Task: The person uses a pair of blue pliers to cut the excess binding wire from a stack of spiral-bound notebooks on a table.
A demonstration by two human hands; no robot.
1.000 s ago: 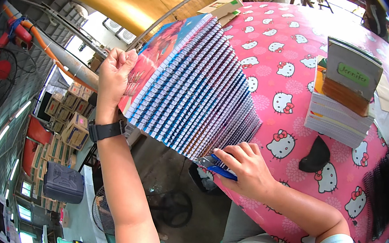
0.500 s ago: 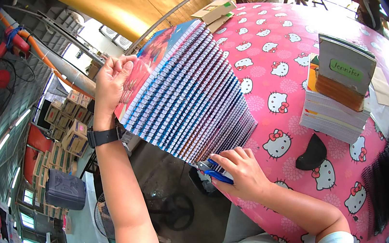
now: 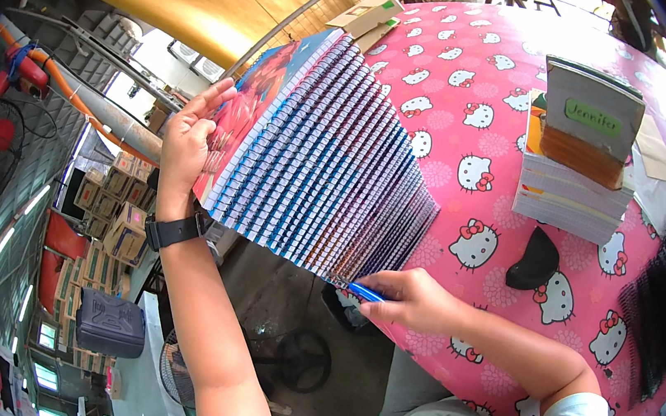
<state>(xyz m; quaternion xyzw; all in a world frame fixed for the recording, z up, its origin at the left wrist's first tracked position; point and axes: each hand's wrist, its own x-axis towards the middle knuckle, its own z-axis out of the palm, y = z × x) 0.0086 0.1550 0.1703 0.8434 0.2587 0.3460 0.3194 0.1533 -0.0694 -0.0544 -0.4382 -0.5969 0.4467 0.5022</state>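
Note:
A tall stack of spiral-bound notebooks point(image 3: 314, 156) leans on the table edge, its rows of coils facing me. The top cover is pink and blue with a glossy picture. Against that cover rests my left hand point(image 3: 192, 137), some fingers stretched out and others bent, with a dark watch on the wrist. My right hand point(image 3: 413, 299) is closed round a pair of blue-handled pliers point(image 3: 366, 292). The pliers' metal jaws meet the coil ends at the stack's lower near corner; what lies between them is too small to make out.
A pink patterned cloth point(image 3: 437, 171) covers the table. On its right stand a pile of books point(image 3: 571, 200) with a grey box point(image 3: 590, 111) on top, a black curved object point(image 3: 534, 259) and a bunch of black coils point(image 3: 657, 314). A fan point(image 3: 302, 360) stands below the table.
The fingers of my left hand have straightened and lifted somewhat on the cover. My right hand has turned, and the plier handles have come closer together at the same corner.

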